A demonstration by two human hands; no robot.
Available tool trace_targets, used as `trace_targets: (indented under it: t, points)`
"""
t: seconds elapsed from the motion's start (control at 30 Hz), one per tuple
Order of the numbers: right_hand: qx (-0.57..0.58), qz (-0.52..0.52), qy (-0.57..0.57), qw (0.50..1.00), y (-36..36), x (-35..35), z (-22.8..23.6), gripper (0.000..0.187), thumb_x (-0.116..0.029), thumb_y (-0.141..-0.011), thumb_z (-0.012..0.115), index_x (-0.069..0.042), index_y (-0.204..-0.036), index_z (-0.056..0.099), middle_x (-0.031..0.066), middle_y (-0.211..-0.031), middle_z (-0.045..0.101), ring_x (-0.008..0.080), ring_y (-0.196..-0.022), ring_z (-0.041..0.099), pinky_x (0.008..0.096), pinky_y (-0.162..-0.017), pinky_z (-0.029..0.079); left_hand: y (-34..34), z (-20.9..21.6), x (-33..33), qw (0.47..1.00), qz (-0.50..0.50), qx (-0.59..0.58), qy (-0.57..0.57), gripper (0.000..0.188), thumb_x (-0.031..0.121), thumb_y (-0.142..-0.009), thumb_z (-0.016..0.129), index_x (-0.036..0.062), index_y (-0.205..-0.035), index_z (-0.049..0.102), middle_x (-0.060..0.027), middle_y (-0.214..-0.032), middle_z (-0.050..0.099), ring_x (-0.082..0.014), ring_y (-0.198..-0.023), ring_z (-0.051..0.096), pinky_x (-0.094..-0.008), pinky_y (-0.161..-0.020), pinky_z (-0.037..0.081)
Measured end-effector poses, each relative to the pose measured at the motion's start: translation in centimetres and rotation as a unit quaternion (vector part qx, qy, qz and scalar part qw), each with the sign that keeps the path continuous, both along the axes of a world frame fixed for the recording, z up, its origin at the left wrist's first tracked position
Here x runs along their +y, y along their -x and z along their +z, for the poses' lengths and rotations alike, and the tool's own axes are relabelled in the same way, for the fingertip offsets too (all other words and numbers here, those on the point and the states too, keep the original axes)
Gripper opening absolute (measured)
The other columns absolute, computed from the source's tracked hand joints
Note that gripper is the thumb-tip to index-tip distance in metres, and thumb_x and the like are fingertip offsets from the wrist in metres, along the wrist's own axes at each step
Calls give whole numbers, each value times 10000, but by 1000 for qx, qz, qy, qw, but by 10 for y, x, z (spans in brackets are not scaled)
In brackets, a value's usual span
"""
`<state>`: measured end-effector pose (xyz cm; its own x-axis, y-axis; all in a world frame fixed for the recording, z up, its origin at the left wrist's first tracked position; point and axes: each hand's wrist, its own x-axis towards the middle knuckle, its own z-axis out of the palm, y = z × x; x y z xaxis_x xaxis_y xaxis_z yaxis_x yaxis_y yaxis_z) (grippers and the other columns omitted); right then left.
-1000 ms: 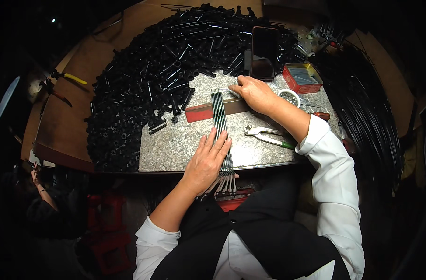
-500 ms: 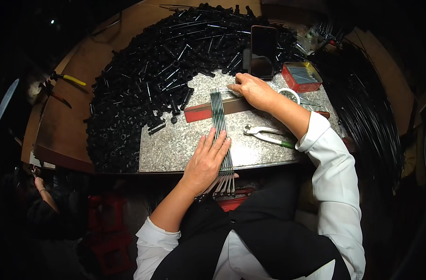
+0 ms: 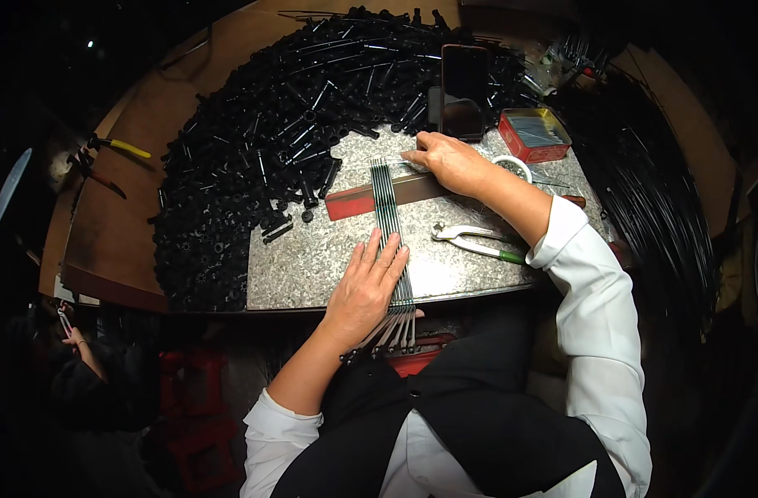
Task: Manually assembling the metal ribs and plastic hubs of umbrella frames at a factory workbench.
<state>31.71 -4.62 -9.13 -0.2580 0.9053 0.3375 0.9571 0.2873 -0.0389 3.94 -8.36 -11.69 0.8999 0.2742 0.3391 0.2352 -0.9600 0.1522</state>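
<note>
A flat row of thin dark metal rods, resembling umbrella ribs, runs over the worktop, with jointed ends fanned past its near edge. My left hand presses on the rods, fingers laid along them; a fingertip, apparently its thumb, shows on their other side near the edge. Beneath the rods lies a long red and brown bar. At the rods' far tips my right hand is closed in a pinch on what looks like a thin wire, which is hard to make out. Pincers with a green grip lie right of the rods.
Black plastic tubular parts are heaped at the far left. A phone stands behind my right hand, near a red tin of thin pins and a white ring. Long black rods lie right. A co-worker's hand shows far left.
My hands and the rods hold nearly the same place; the whole view has shifted slightly. At far left, the co-worker's hand and a red-handled tool in it have moved a little.
</note>
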Motion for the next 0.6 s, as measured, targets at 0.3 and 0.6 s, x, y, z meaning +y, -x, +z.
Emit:
trace_targets:
  t: [0.3, 0.6]
  points:
    - [3, 2, 10, 1000, 1, -3, 4, 459, 11, -777, 506, -91, -1212, 612, 136, -970, 561, 298, -940, 587, 377, -817, 502, 1, -8, 1, 1000, 0, 4, -17, 888, 562, -726, 693, -40, -1327, 437, -255, -1411, 377, -452, -1345, 290, -557, -1064, 283]
    - [-2, 5, 13, 1000, 2, 3, 1, 412, -23, -813, 491, -92, -1198, 620, 129, -969, 548, 287, -952, 577, 377, -831, 492, 0, -6, 2, 1000, -1, 1, -21, 844, 538, -749, 658, -35, -1328, 437, -239, -1393, 402, -449, -1323, 322, -541, -1057, 308]
